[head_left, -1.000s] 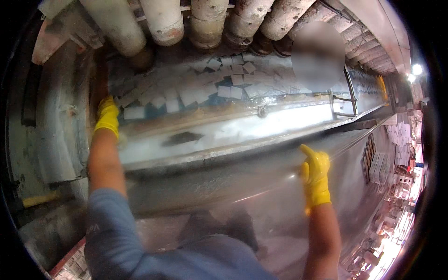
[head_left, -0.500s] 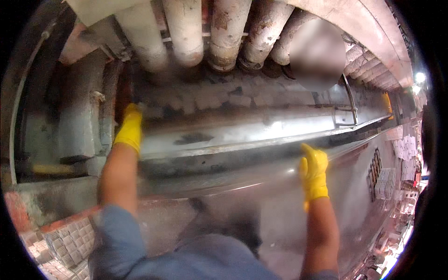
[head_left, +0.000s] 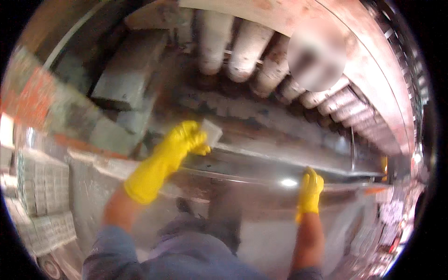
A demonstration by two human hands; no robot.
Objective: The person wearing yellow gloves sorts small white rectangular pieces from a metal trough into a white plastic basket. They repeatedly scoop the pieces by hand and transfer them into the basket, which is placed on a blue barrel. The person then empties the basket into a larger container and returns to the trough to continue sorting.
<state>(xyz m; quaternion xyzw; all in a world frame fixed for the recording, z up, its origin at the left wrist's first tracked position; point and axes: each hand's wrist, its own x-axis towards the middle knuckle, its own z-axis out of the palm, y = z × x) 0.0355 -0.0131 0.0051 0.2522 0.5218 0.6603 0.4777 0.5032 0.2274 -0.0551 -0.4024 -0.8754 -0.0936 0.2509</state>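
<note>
My left hand, in a yellow rubber glove, grips a small pale square block and holds it at the edge of a long shiny metal trough. My right hand, also in a yellow glove, rests with fingers up against the trough's front rim further right; I see nothing in it. Pale blocks lie in a row inside the trough behind my left hand, blurred by motion.
Several thick whitish pipes run overhead behind the trough. A grey metal box stands at the upper left. Stacked white tiled crates sit at the far left. My dark shoes show below on a wet floor.
The view has swung left and tilted. My left hand has lifted from inside the trough and now holds a pale block at its edge. My right hand stays on the front rim.
</note>
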